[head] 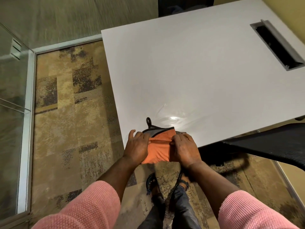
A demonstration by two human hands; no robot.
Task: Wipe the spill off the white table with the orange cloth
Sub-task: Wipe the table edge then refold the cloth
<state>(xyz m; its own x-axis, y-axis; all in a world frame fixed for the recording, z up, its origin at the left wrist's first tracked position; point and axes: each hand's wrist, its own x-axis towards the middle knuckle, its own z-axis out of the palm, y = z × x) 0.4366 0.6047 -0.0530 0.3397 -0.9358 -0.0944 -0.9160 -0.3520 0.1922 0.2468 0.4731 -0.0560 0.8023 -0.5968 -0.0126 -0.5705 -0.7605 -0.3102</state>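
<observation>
The orange cloth (pixel 159 147), grey on its other side with a black loop at one corner, lies folded at the near corner of the white table (pixel 189 66), partly hanging over the edge. My left hand (pixel 137 146) pinches its left side and my right hand (pixel 185 147) pinches its right side along a fold. A wet, shiny patch of spill (pixel 171 119) glistens on the table just beyond the cloth.
A grey cable slot (pixel 277 45) is cut into the table's far right. A black mesh chair (pixel 267 142) sits at the right, tucked against the table edge. Patterned carpet (pixel 69 113) lies to the left, bounded by a glass partition (pixel 13 96).
</observation>
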